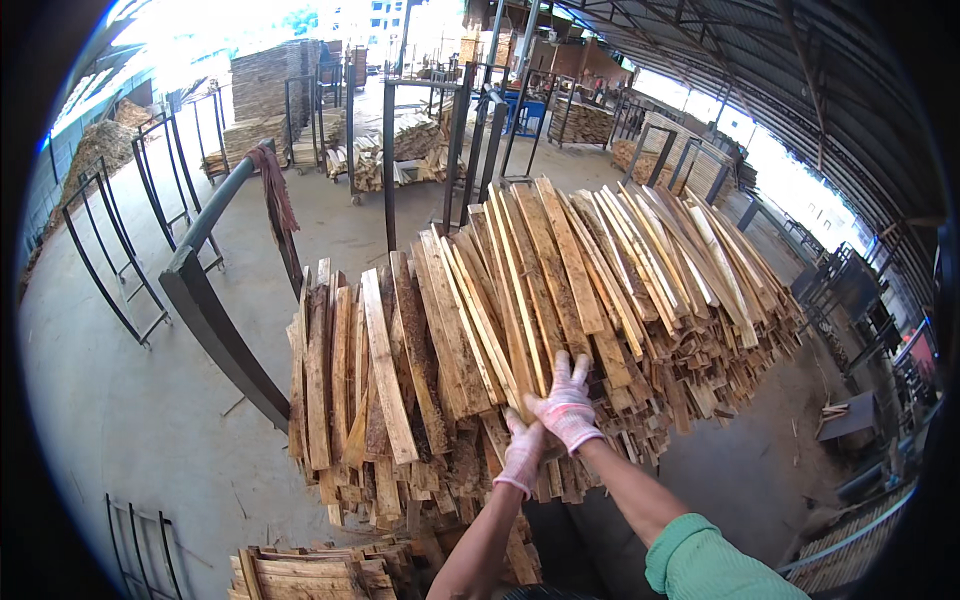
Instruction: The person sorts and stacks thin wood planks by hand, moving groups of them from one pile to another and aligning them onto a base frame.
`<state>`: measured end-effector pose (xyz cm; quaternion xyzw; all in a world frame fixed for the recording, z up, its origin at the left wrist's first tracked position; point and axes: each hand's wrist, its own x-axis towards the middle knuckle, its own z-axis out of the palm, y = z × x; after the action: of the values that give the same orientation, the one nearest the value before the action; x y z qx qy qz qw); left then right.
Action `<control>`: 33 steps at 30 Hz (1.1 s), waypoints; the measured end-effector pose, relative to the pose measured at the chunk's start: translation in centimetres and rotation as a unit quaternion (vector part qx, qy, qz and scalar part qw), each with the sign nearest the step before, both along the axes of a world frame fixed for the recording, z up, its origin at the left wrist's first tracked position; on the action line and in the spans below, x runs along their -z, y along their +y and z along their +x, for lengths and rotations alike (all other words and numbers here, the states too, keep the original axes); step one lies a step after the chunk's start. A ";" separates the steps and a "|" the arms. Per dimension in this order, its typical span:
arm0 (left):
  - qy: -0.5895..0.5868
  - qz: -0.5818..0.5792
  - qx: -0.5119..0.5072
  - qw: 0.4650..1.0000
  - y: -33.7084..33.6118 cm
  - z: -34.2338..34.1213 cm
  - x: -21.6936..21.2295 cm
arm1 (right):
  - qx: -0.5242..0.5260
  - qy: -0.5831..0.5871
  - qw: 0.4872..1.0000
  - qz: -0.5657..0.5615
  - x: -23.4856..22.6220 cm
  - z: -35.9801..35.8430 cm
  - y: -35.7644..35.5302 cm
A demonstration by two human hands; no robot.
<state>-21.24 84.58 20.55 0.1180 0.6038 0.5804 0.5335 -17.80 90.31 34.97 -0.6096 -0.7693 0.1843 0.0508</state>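
Observation:
A big stack of rough wooden strips [385, 365] lies in front of me, many with bark along their edges. My left hand [522, 455], in a pale pinkish knit glove, closes round the near ends of some strips, its thumb on top. Just right of it and touching it, my gloved right hand [567, 412] grips the ends of strips too, thumb to the left and two fingers reaching forward over the wood. The undersides of both hands are hidden. A green sleeve [715, 560] covers part of my right arm.
A dark metal post frame [225, 335] with a reddish rag [275, 190] borders the stack on the left. More wooden pieces [310, 575] lie low in front. Empty metal racks [115, 250] stand on the concrete floor [240, 490]. Loaded carts [400, 160] stand farther back.

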 end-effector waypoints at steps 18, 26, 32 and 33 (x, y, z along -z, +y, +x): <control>-0.181 0.071 0.065 0.979 -14.1 -6.4 -5.2 | -0.021 0.233 0.970 -0.066 1.5 6.7 -1.2; -0.046 0.087 0.043 0.994 -7.4 -5.2 -3.7 | 0.131 0.152 0.977 -0.067 7.2 -0.4 1.3; -0.123 0.008 0.100 0.987 -17.1 -2.5 -6.4 | -0.007 0.307 0.927 -0.216 9.1 7.0 -6.8; -0.104 -0.035 0.127 0.986 -20.3 -2.4 -6.1 | -0.034 0.350 0.903 -0.245 8.9 8.5 -10.0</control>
<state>-23.62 64.29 26.67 0.1136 0.5452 0.4956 0.6665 -9.31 80.26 26.03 -0.4729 -0.6525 0.5702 0.1594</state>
